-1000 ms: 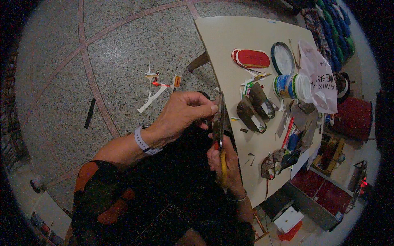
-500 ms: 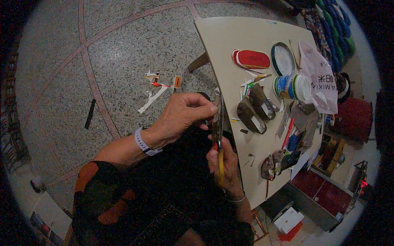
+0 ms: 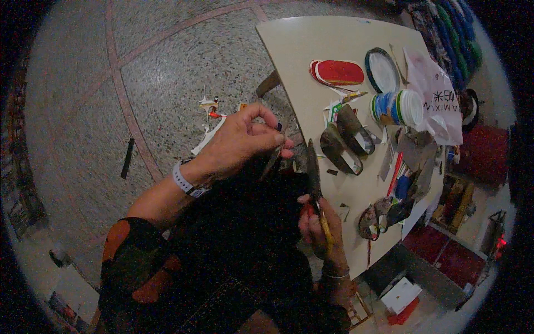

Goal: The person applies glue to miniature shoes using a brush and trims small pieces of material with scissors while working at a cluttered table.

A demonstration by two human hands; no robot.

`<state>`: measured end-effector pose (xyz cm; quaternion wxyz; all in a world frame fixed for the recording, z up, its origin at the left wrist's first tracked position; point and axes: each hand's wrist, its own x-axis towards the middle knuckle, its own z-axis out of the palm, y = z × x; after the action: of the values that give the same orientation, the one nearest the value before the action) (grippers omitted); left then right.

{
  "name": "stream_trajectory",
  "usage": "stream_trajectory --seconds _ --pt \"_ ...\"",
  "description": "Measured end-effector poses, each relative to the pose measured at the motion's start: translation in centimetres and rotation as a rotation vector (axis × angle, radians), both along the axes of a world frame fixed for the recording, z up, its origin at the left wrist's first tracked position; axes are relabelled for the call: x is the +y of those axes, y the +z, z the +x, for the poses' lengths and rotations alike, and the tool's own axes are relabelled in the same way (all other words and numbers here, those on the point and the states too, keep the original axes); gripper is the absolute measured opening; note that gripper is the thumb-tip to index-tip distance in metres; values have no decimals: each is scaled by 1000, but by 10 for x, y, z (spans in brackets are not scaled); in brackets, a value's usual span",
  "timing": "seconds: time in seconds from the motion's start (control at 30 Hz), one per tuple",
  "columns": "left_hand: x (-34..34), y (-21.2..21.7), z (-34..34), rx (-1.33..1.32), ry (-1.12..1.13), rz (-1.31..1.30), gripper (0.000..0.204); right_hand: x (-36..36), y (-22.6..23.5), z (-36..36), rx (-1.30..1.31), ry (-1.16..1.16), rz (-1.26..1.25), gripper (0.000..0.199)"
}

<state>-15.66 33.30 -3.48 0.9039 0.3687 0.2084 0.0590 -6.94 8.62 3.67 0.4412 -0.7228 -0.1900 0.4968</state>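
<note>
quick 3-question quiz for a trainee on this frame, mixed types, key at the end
1. Which hand holds the yellow-handled scissors?
2. True or false: the left hand is gripping the jar.
3. The top rounded flat piece on the table is: A) green, B) red, C) blue.

Key:
1. The right hand.
2. False; the jar is on the table.
3. B.

Shows dark Chinese characters beside Latin capitals on the pale pink plastic bag point(image 3: 427, 80), upper right; too blurred to read on the blue-and-green jar label point(image 3: 385, 107), right of centre.
</note>
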Motion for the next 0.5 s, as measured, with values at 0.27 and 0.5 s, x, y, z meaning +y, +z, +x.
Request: stream_trajectory --seconds 0.27,0.5 --pt "-10 6 0 -80 -29 147 19 -32 3 10 0 205 -32 40" --pt "-10 21 -5 11 -221 324 23 -46 8 20 -26 339 -53 43"
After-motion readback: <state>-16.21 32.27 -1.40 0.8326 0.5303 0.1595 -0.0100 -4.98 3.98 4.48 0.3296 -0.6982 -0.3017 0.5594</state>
